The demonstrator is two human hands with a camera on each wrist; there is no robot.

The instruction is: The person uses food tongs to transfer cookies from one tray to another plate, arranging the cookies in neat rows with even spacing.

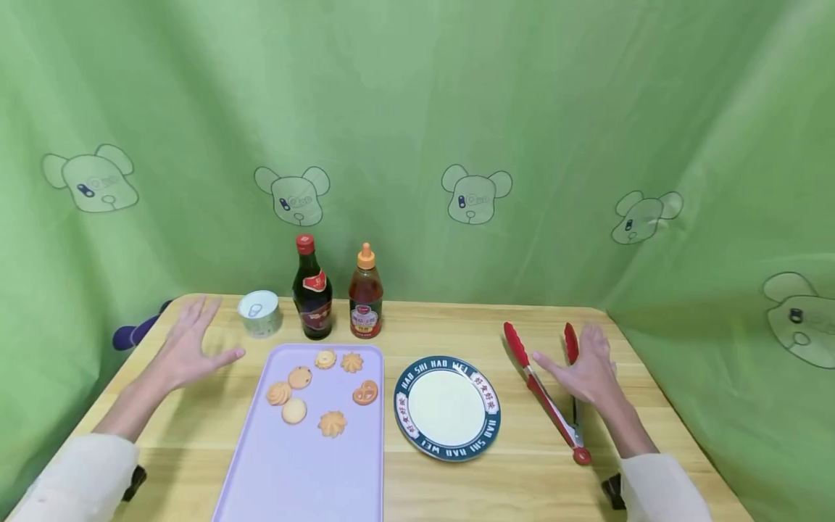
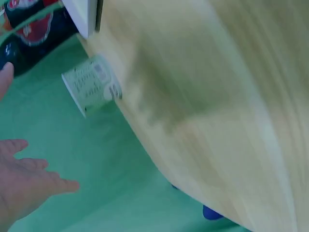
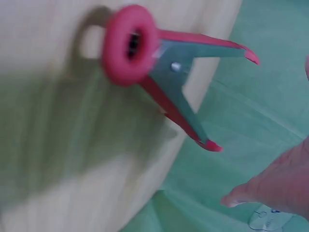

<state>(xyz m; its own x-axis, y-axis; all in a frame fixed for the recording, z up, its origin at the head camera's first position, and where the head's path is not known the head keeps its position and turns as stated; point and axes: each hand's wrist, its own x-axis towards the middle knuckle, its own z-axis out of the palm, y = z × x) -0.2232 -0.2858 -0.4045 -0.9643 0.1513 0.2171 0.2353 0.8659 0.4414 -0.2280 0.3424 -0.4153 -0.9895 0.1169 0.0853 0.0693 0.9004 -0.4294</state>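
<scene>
My left hand is held over the table's left side with fingers spread, touching nothing; in the left wrist view the hand shows at the lower left, near a pale can. That can stands just beyond the fingers in the head view. Above the red-tipped tongs hovers my right hand, its thumb and fingers apart and empty. The tongs lie spread on the wood in the right wrist view, with part of the hand at the right edge.
A lilac tray with several cookies lies left of centre. Right of it is a round plate with a dark patterned rim. Behind the tray stand a dark bottle and a sauce bottle. Green cloth hangs behind.
</scene>
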